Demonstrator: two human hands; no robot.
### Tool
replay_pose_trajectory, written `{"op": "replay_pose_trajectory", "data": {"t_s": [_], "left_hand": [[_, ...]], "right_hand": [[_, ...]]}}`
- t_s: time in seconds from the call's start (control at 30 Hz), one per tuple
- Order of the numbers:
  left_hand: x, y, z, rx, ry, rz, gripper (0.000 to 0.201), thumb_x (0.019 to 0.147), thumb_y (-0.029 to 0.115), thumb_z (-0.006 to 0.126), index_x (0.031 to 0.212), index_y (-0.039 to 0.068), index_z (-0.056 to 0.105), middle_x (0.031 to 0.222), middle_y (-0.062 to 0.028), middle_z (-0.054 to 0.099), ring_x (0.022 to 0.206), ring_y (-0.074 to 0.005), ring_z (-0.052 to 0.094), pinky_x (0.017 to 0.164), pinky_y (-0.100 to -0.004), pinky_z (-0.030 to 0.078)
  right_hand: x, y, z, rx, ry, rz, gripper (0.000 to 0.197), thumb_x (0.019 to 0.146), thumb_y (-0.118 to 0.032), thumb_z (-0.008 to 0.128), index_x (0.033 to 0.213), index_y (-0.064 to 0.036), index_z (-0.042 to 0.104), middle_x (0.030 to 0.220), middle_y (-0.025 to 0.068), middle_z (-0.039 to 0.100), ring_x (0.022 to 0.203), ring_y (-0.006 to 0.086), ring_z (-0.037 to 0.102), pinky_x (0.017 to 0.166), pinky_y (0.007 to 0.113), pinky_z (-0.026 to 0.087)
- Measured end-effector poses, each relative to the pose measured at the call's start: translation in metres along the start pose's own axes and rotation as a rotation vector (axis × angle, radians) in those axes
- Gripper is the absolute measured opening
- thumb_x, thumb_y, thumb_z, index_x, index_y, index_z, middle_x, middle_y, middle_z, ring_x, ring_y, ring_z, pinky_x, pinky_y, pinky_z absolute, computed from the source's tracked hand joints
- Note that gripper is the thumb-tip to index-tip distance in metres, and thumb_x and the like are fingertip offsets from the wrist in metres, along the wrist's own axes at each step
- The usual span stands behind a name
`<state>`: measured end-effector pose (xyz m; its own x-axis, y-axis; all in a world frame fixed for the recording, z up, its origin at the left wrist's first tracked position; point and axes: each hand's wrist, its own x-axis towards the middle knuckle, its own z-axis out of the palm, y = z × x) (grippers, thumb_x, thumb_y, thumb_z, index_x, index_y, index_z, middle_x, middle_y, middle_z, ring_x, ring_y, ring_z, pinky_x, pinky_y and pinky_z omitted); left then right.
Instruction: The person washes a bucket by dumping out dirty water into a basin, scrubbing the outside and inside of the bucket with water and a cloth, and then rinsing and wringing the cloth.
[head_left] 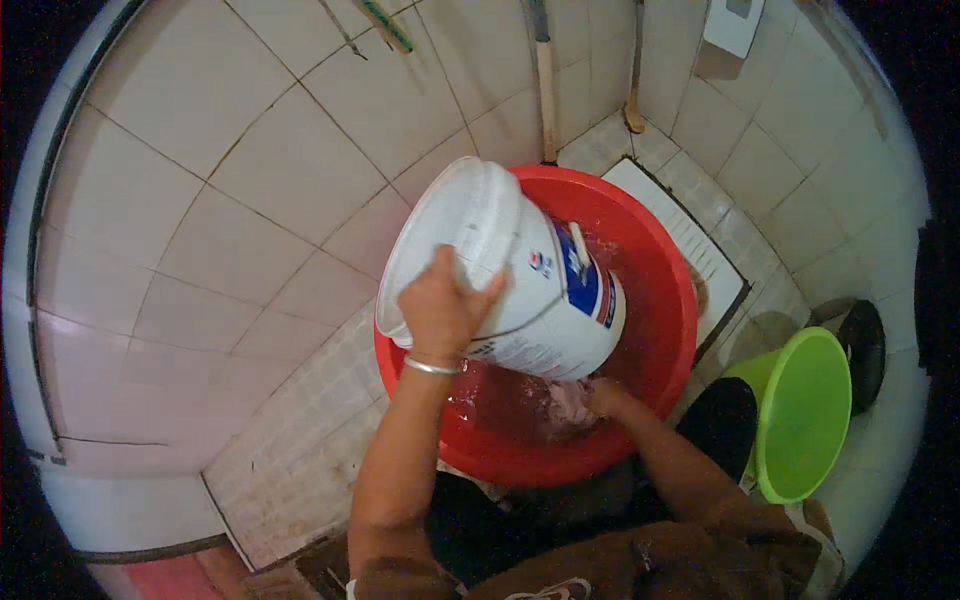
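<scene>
Bracing tilted plastic bucket [535, 300] with spread left hand [442, 308] at red washtub [679, 290] nine o'clock; cannot tell grip of right hand [607, 397] beside cloth [568, 405] at five.

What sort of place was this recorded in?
Probably a bathroom or washroom: it has tiled walls, what looks like a squat toilet at the floor, and a big red tub with water in it.
</scene>
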<state>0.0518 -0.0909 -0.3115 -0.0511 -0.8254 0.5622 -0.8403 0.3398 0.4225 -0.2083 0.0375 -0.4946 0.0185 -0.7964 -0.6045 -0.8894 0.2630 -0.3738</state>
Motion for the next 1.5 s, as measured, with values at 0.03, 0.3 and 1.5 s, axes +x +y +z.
{"op": "replay_pose_trajectory", "data": {"t_s": [0.03,0.3,1.5], "left_hand": [[-0.009,0.008,0.008,-0.046,-0.01,0.091,0.051,0.062,0.049,0.074,0.076,0.006,0.049,0.054,-0.0116,0.053,0.049,-0.0304,0.055,0.045,-0.0398,0.043],[-0.11,0.078,0.022,-0.033,-0.118,0.465,0.026,0.077,0.033,0.062,0.079,0.01,0.051,0.067,-0.0052,0.047,0.06,-0.0192,0.052,0.055,-0.0321,0.041],[-0.135,0.109,-0.129,-0.935,0.184,-0.731,0.021,0.078,0.001,0.056,0.099,-0.003,0.052,0.092,-0.0069,0.053,0.084,-0.0146,0.05,0.079,-0.0274,0.04]], "right_hand": [[-0.006,0.001,-0.017,0.048,-0.088,0.033,0.044,0.084,-0.037,0.053,0.113,-0.0035,0.056,0.109,0.0207,0.059,0.099,0.0344,0.058,0.086,0.043,0.046],[-0.094,-0.096,-0.162,1.277,0.104,-0.134,0.07,0.082,-0.03,0.059,0.139,-0.0121,0.023,0.133,0.0093,0.039,0.115,0.0267,0.045,0.092,0.046,0.042],[-0.096,0.102,0.041,1.512,-0.042,-0.427,0.048,0.089,-0.045,0.042,0.12,-0.0084,0.05,0.112,0.0068,0.058,0.099,0.0229,0.054,0.085,0.036,0.045]]}}
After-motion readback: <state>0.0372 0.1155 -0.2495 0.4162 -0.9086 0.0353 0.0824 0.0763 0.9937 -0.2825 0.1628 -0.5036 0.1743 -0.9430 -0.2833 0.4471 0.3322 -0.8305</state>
